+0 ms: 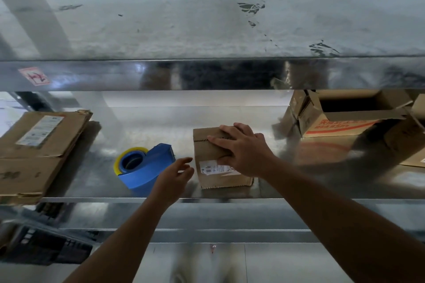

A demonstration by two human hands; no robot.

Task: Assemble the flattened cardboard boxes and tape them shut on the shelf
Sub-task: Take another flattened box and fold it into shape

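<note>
Right hand [241,149] presses flat on the small brown cardboard box [218,158] mid-shelf, folded but seemingly untaped; left hand [177,174] open, empty. Blue tape dispenser [147,165] at nine o'clock; flattened cardboard [34,154] beyond awaits.

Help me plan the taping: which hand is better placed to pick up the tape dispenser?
Probably the left hand: it hovers open beside the blue tape dispenser, while the right hand lies flat on the small box.
</note>
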